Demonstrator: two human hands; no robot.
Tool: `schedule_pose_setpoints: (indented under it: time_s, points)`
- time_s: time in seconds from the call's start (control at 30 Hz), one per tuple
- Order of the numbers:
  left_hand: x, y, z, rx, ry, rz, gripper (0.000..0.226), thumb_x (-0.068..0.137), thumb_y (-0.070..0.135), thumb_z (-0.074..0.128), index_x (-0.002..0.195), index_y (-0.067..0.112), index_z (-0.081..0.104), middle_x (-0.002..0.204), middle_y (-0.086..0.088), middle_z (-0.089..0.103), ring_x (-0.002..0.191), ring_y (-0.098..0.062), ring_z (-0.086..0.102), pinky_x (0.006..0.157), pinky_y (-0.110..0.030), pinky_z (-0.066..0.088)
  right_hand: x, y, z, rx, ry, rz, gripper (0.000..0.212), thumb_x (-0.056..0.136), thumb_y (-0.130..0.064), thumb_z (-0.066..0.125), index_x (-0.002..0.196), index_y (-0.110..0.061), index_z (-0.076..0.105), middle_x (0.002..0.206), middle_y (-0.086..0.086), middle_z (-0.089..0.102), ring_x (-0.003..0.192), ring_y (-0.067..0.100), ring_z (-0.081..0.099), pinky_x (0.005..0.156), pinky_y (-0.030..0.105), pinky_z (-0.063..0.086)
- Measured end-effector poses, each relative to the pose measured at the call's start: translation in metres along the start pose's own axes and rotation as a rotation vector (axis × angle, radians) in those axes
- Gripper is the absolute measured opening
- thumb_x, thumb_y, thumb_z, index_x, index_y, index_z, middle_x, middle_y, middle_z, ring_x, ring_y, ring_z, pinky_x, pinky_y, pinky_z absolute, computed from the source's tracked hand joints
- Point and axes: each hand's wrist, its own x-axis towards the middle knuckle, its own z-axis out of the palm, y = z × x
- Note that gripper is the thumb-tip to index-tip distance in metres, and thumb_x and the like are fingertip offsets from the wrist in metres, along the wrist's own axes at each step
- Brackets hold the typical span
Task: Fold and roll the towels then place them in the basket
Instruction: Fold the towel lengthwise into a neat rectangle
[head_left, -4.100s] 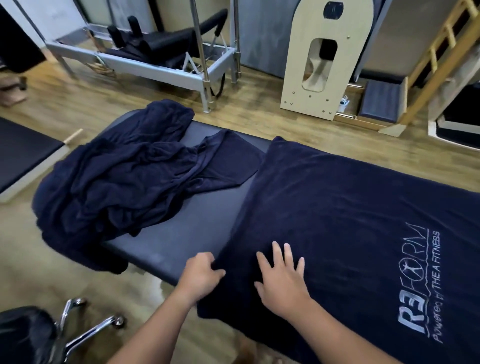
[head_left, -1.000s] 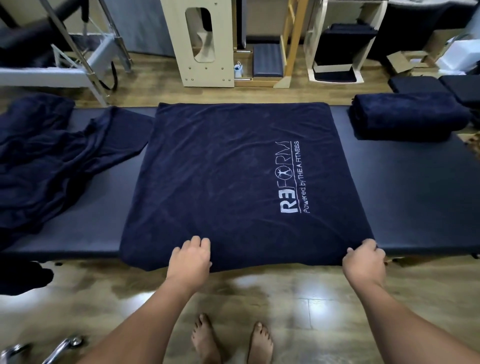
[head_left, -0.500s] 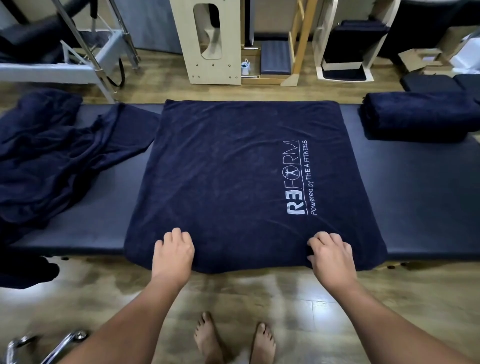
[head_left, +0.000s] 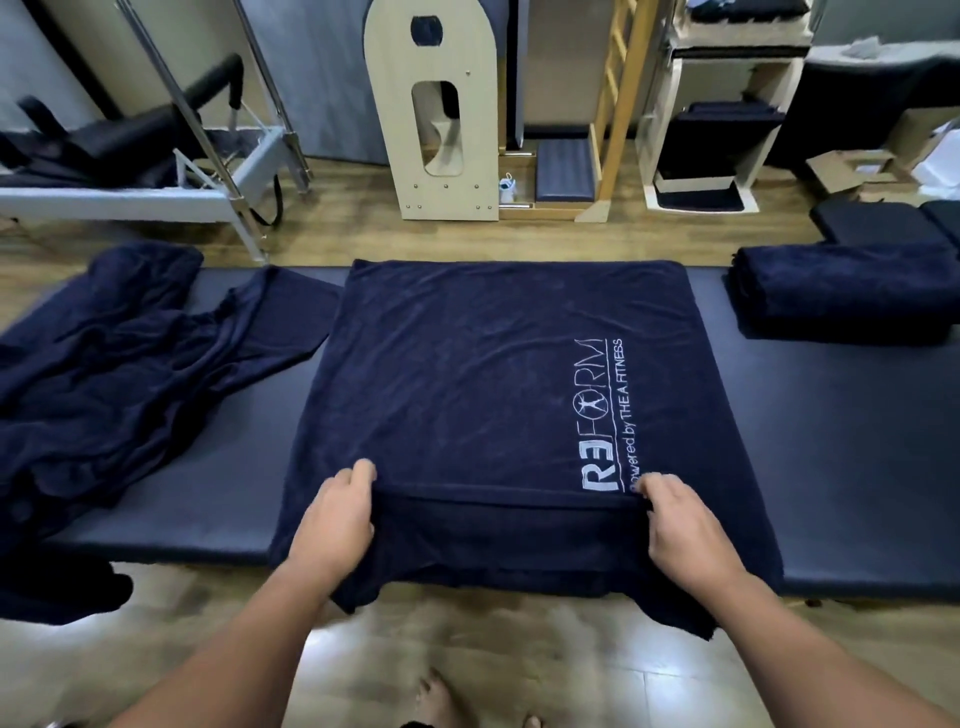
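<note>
A navy towel (head_left: 467, 374) with a white logo lies flat and folded across the black padded bench (head_left: 841, 447). Its near edge is turned up and over into a first fold about a hand's width deep. My left hand (head_left: 337, 519) grips the left end of that fold, and my right hand (head_left: 680, 525) grips the right end, just below the logo. A rolled navy towel (head_left: 841, 296) rests on the bench at the far right. No basket is in view.
A heap of loose navy towels (head_left: 109, 364) covers the bench's left end and hangs over its edge. Beyond the bench stand a metal-framed reformer (head_left: 156, 171), a wooden arched panel (head_left: 441, 109), a wooden ladder and shelves. My bare feet (head_left: 441, 701) are on the wooden floor.
Both hands have taken hold of the towel's near edge and turned it up and away from me into a first fold. Earlier they lay on the edge.
</note>
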Motion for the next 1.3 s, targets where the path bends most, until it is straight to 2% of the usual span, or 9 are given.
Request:
schedule_pose_setpoints:
  time_s: [0.1, 0.23, 0.37, 0.6, 0.8, 0.97, 1.07, 1.13, 1.3]
  points:
    - [0.039, -0.003, -0.015, 0.155, -0.024, 0.085, 0.043, 0.085, -0.002, 0.048, 0.122, 0.019, 0.051, 0.103, 0.0, 0.047, 0.105, -0.027, 0.051, 0.084, -0.041, 0.048, 0.027, 0.008, -0.005, -0.1, 0.051, 0.014, 0.029, 0.09, -0.003, 0.06, 0.114, -0.018, 0.065, 0.102, -0.002, 0.057, 0.091, 0.026, 0.058, 0.072, 0.039, 0.052]
    - [0.1, -0.01, -0.031, 0.239, -0.042, 0.178, 0.03, 0.094, 0.005, 0.049, 0.121, 0.018, 0.052, 0.106, -0.002, 0.046, 0.106, -0.026, 0.052, 0.082, -0.041, 0.05, 0.074, 0.007, -0.023, -0.111, 0.023, 0.081, 0.016, 0.101, -0.025, 0.053, 0.113, -0.017, 0.058, 0.101, 0.003, 0.062, 0.086, 0.03, 0.064, 0.069, 0.042, 0.053]
    - [0.166, -0.013, -0.046, 0.269, -0.047, 0.235, 0.015, 0.105, 0.021, 0.043, 0.115, 0.016, 0.053, 0.103, -0.002, 0.047, 0.103, -0.026, 0.053, 0.08, -0.041, 0.05, 0.129, 0.001, -0.051, -0.099, -0.084, 0.027, 0.025, 0.096, -0.009, 0.052, 0.118, -0.023, 0.053, 0.108, -0.001, 0.058, 0.097, 0.027, 0.061, 0.08, 0.042, 0.051]
    - [0.27, 0.002, -0.063, 0.362, -0.043, 0.198, 0.025, 0.097, 0.011, 0.046, 0.12, 0.021, 0.052, 0.111, 0.0, 0.05, 0.107, -0.024, 0.051, 0.082, -0.036, 0.037, 0.234, -0.02, -0.09, -0.236, -0.059, 0.121, 0.027, 0.081, 0.004, 0.049, 0.084, -0.023, 0.046, 0.087, -0.003, 0.049, 0.085, 0.027, 0.055, 0.066, 0.036, 0.037]
    - [0.323, 0.017, -0.066, 0.285, 0.147, 0.177, 0.028, 0.082, 0.002, 0.057, 0.108, 0.013, 0.055, 0.106, -0.007, 0.053, 0.095, -0.029, 0.051, 0.072, -0.036, 0.036, 0.283, -0.037, -0.083, -0.442, 0.107, 0.162, 0.042, 0.08, -0.007, 0.064, 0.119, -0.022, 0.066, 0.13, 0.001, 0.053, 0.117, 0.029, 0.048, 0.097, 0.047, 0.038]
    - [0.298, 0.028, -0.039, 0.195, 0.177, 0.576, 0.02, 0.079, 0.022, 0.07, 0.085, 0.014, 0.054, 0.088, -0.008, 0.053, 0.077, -0.03, 0.053, 0.059, -0.039, 0.045, 0.263, -0.05, -0.061, -0.37, -0.138, -0.022, 0.035, 0.082, -0.015, 0.052, 0.115, -0.022, 0.061, 0.117, 0.002, 0.051, 0.109, 0.029, 0.052, 0.085, 0.042, 0.045]
    - [0.263, 0.037, -0.02, 0.206, 0.02, 0.811, 0.031, 0.084, 0.05, 0.058, 0.087, 0.02, 0.055, 0.087, -0.003, 0.057, 0.078, -0.027, 0.057, 0.064, -0.038, 0.048, 0.231, -0.044, -0.045, -0.375, -0.22, -0.216, 0.028, 0.076, -0.032, 0.052, 0.101, -0.026, 0.061, 0.1, -0.004, 0.055, 0.098, 0.025, 0.058, 0.073, 0.036, 0.038]
    - [0.242, 0.043, -0.011, 0.296, -0.148, 0.81, 0.039, 0.083, 0.058, 0.054, 0.094, 0.021, 0.055, 0.093, -0.001, 0.059, 0.085, -0.024, 0.058, 0.07, -0.038, 0.049, 0.21, -0.034, -0.035, -0.387, -0.286, -0.235, 0.035, 0.076, -0.045, 0.051, 0.106, -0.029, 0.059, 0.104, -0.008, 0.055, 0.099, 0.021, 0.056, 0.073, 0.035, 0.036]
    - [0.22, 0.055, -0.005, 0.307, -0.231, 0.619, 0.021, 0.085, 0.011, 0.052, 0.107, 0.014, 0.051, 0.107, -0.006, 0.054, 0.098, -0.028, 0.055, 0.08, -0.037, 0.044, 0.185, -0.015, -0.017, -0.377, -0.178, -0.08, 0.046, 0.079, -0.014, 0.061, 0.123, -0.026, 0.062, 0.105, -0.004, 0.059, 0.097, 0.023, 0.058, 0.067, 0.035, 0.04]
